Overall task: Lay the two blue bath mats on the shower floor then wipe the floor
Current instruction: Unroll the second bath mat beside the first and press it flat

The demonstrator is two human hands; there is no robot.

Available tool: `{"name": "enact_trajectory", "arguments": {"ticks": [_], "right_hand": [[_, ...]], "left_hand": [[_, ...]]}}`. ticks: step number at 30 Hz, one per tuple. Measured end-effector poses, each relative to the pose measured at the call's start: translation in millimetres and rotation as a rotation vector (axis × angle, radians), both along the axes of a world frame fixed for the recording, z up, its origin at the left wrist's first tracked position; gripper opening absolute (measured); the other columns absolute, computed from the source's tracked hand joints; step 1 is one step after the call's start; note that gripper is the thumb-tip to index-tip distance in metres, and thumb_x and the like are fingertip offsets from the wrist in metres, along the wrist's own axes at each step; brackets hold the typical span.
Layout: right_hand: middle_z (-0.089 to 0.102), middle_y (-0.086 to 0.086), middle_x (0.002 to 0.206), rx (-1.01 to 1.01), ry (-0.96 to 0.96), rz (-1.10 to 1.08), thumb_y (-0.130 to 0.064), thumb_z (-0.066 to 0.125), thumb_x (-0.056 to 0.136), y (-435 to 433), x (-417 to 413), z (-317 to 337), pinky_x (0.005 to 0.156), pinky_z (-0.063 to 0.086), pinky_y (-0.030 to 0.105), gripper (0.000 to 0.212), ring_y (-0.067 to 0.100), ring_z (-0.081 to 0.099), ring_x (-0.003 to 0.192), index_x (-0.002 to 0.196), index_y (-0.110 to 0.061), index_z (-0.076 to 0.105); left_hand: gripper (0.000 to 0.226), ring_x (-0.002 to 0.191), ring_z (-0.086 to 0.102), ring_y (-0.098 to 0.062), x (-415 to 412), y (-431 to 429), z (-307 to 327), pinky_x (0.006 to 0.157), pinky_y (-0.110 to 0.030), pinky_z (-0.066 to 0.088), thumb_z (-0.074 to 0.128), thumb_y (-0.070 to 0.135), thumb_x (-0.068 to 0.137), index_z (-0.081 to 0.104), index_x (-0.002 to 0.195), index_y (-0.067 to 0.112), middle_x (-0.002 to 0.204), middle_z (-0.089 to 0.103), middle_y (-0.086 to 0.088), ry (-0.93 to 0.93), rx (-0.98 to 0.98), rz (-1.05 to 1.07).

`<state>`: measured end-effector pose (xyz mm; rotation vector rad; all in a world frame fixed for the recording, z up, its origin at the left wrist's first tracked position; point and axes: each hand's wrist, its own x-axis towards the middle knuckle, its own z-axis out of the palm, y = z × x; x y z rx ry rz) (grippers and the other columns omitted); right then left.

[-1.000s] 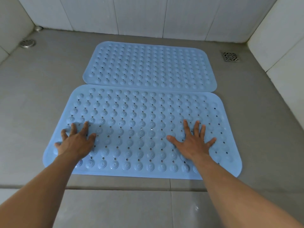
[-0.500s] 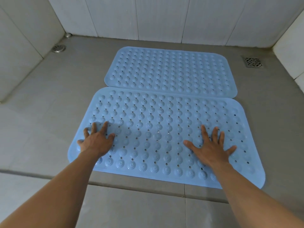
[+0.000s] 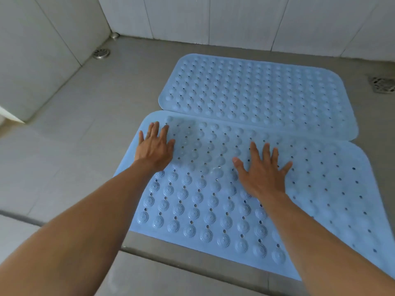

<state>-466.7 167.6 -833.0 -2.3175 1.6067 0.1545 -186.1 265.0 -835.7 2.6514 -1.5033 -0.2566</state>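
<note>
Two light blue bath mats with raised bumps and small holes lie flat on the grey shower floor (image 3: 89, 107). The far mat (image 3: 256, 92) sits close to the back wall. The near mat (image 3: 320, 189) lies in front of it, its far edge meeting the far mat's near edge. My left hand (image 3: 155, 147) presses flat with spread fingers on the near mat's far left corner. My right hand (image 3: 261, 170) presses flat with spread fingers near the middle of that mat. Neither hand holds anything.
White tiled walls (image 3: 235, 18) close the floor at the back and left. A round metal drain (image 3: 101, 53) sits in the far left corner, a square drain grate (image 3: 382, 84) at the far right. A low step edge (image 3: 192, 255) runs under the near mat's front edge.
Both hands have slid forward across the near mat, the left one to its far left corner. The view has swung to the left and moved closer.
</note>
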Motion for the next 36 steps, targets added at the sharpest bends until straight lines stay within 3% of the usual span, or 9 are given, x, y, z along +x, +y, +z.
{"name": "enact_trajectory", "arguments": {"ticks": [3,7,10,15,19,22,25,31,36], "right_hand": [[-0.008,0.01,0.167,-0.033,-0.01,0.099,-0.07,0.012,0.096,-25,54,-6,0.115,-0.008,0.067,0.078,0.031,-0.012,0.152,0.159,-0.026,-0.003],[-0.009,0.008,0.167,-0.038,-0.063,0.213,-0.062,0.014,0.101,-41,114,-16,0.117,-0.005,0.064,0.073,0.029,-0.011,0.153,0.159,-0.023,-0.002],[-0.01,0.003,0.167,-0.072,-0.036,0.279,-0.055,0.011,0.102,-37,130,-33,0.117,-0.005,0.066,0.064,0.025,-0.009,0.153,0.159,-0.029,-0.004],[-0.018,0.001,0.165,-0.063,0.039,0.28,-0.05,0.006,0.102,-35,135,-38,0.114,-0.008,0.069,0.057,0.024,-0.012,0.153,0.154,-0.042,-0.017],[-0.017,0.005,0.166,-0.069,0.052,0.321,-0.044,0.005,0.103,-34,143,-37,0.116,-0.005,0.067,0.06,0.027,-0.01,0.153,0.158,-0.028,-0.012],[-0.012,0.004,0.166,-0.097,0.03,0.351,-0.053,0.001,0.099,-36,142,-39,0.119,-0.005,0.062,0.067,0.023,-0.008,0.154,0.159,-0.025,-0.006],[-0.014,0.003,0.165,-0.08,0.029,0.361,-0.069,0.002,0.095,-37,140,-39,0.119,-0.008,0.06,0.075,0.022,-0.011,0.153,0.158,-0.029,-0.012],[-0.015,-0.002,0.166,-0.049,0.06,0.392,-0.059,0.003,0.099,-38,143,-38,0.116,-0.005,0.066,0.067,0.026,-0.009,0.153,0.158,-0.029,-0.011],[-0.016,-0.002,0.166,-0.025,0.077,0.396,-0.057,0.002,0.099,-39,147,-34,0.115,-0.005,0.068,0.069,0.028,-0.011,0.153,0.158,-0.025,-0.013]], "left_hand": [[0.063,0.154,-0.007,-0.027,30,-31,-8,0.124,-0.05,-0.001,0.019,0.048,0.105,0.005,0.161,0.021,0.168,-0.006,-0.01,-0.058,0.026,-0.113],[0.067,0.154,-0.01,-0.024,53,-37,-31,0.124,-0.045,-0.004,0.011,0.058,0.101,-0.008,0.159,0.032,0.167,-0.012,-0.005,-0.036,0.118,-0.149],[0.067,0.154,-0.01,-0.021,55,-37,-43,0.124,-0.043,-0.005,0.008,0.061,0.099,-0.009,0.158,0.036,0.168,-0.011,-0.001,-0.026,0.09,-0.124],[0.069,0.154,-0.007,-0.026,56,-42,-44,0.124,-0.05,-0.002,0.003,0.061,0.095,-0.008,0.159,0.035,0.168,-0.008,-0.004,-0.038,0.088,-0.127],[0.07,0.154,-0.008,-0.031,48,-47,-39,0.122,-0.056,-0.004,0.006,0.052,0.096,-0.002,0.16,0.026,0.168,-0.007,-0.008,-0.025,0.089,-0.12],[0.064,0.154,-0.006,-0.033,48,-46,-40,0.121,-0.06,-0.002,0.005,0.049,0.098,-0.01,0.159,0.034,0.168,-0.007,-0.005,-0.032,0.051,-0.183],[0.06,0.153,-0.01,-0.035,49,-47,-39,0.118,-0.063,-0.004,0.004,0.057,0.099,-0.02,0.153,0.046,0.167,-0.013,0.002,-0.019,0.065,-0.209],[0.063,0.153,-0.008,-0.035,48,-50,-37,0.118,-0.065,-0.002,0.002,0.064,0.097,-0.011,0.155,0.046,0.168,-0.009,0.003,-0.03,0.077,-0.196],[0.066,0.151,0.005,-0.043,46,-55,-31,0.113,-0.071,0.007,0.011,0.059,0.098,-0.002,0.159,0.038,0.168,0.003,-0.004,-0.068,0.133,-0.221]]}}
